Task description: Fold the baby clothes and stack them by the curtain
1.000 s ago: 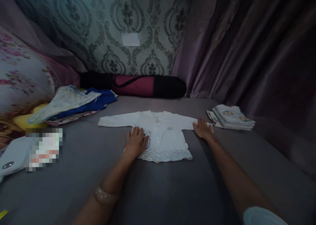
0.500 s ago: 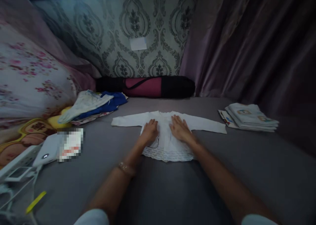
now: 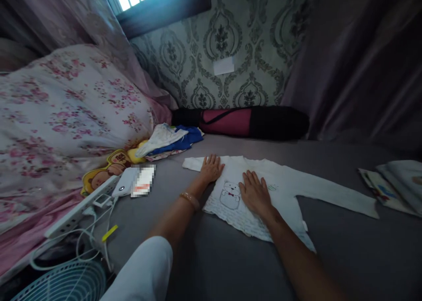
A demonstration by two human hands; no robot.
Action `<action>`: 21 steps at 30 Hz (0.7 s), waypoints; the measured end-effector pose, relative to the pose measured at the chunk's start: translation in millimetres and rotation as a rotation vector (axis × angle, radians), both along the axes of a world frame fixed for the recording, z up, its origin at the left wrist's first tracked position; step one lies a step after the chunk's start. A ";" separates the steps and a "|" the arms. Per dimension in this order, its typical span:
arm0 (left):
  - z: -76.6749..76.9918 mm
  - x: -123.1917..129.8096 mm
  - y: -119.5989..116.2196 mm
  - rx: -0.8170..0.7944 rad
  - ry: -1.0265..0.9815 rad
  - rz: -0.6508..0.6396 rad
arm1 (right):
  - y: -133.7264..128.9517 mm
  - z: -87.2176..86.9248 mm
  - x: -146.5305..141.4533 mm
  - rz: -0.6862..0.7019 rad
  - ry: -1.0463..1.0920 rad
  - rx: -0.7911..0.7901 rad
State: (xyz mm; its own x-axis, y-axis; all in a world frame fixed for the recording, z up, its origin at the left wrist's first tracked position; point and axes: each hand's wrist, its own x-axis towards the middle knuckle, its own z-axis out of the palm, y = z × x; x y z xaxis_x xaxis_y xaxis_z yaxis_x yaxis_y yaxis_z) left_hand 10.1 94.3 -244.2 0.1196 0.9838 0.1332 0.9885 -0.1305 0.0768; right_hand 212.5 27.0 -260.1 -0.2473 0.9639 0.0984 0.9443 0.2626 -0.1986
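Note:
A small white long-sleeved shirt lies spread flat on the grey bed sheet, with a bear drawing on its front and rows of print along the hem. My left hand rests flat, fingers stretched, where the left sleeve meets the body. My right hand lies palm down on the shirt's middle, just right of the bear, fingers slightly apart. Neither hand grips the fabric.
Folded clothes sit at the right. Loose clothes are heaped at the back left, near a long black and maroon bag by the wall. A power strip, cables, a white device and a blue fan are at the left.
The view has turned left, so the scene sits further right. My left hand has moved outward to the left sleeve, uncovering the bear drawing; my right hand has shifted toward the shirt's middle.

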 end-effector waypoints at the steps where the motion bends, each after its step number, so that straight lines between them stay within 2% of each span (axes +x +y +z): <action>1: -2.6 -1.3 1.8 -0.061 -0.011 0.004 | 0.4 -0.8 -0.2 0.001 -0.004 0.003; 3: -4.5 -3.3 4.9 -0.168 -0.040 0.010 | 1.1 -2.8 -0.4 0.000 -0.009 0.010; 5: -1.7 -6.8 6.5 -0.190 -0.052 0.011 | 1.9 -4.4 -0.2 -0.003 -0.010 0.013; 7: 3.0 -14.5 5.0 -0.076 -0.036 0.071 | 2.2 -4.6 -0.2 -0.005 -0.009 0.012; 10: 6.4 -35.1 -2.1 0.101 0.017 0.264 | 1.5 -1.9 -0.9 -0.009 -0.003 0.006; 12: 5.1 -51.9 -7.0 0.024 0.037 0.336 | 0.4 0.7 -1.4 -0.009 0.002 0.001; 14: 3.5 -66.2 -9.3 -0.076 0.043 0.333 | -1.0 2.3 -1.6 -0.005 0.009 -0.003; 16: 4.6 -73.8 -9.2 -0.107 0.054 0.332 | -2.4 2.5 -1.7 -0.004 0.020 -0.007; 19: 13.0 -65.7 -10.1 -0.033 0.069 0.386 | -3.5 2.6 -2.5 -0.009 0.056 -0.026; 21: 22.1 -46.9 -15.3 -0.041 0.035 0.335 | -2.0 7.0 -2.2 -0.001 0.108 -0.081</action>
State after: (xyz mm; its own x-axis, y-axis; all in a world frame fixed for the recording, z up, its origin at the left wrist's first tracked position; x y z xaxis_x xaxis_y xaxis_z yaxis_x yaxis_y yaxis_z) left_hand -36.8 78.9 -222.1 -0.2077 0.9737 0.0939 0.9780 0.2048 0.0401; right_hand 210.3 25.0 -253.1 -0.2389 0.9700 0.0462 0.9163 0.2409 -0.3200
